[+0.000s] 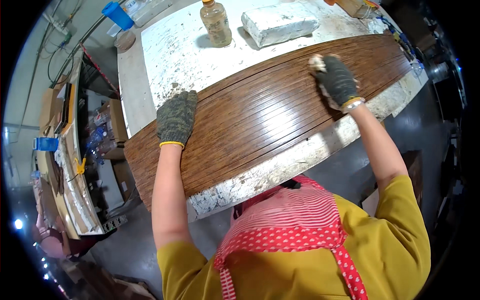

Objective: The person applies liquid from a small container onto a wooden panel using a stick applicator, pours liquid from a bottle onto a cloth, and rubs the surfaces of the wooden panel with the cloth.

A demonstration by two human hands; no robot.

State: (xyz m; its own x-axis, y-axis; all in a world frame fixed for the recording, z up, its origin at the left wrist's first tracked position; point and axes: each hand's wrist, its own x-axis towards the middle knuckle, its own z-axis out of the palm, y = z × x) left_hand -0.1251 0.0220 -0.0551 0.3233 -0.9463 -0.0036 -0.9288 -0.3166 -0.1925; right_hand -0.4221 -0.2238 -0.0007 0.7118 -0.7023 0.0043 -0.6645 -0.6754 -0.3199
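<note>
Across the near edge of the paint-spattered white table lies a long brown grooved panel; the gloved left hand rests flat and unclenched on its left part, while farther right the gloved right hand presses a pale cloth to it. Beyond stand a capped bottle and a wrapped white block
</note>
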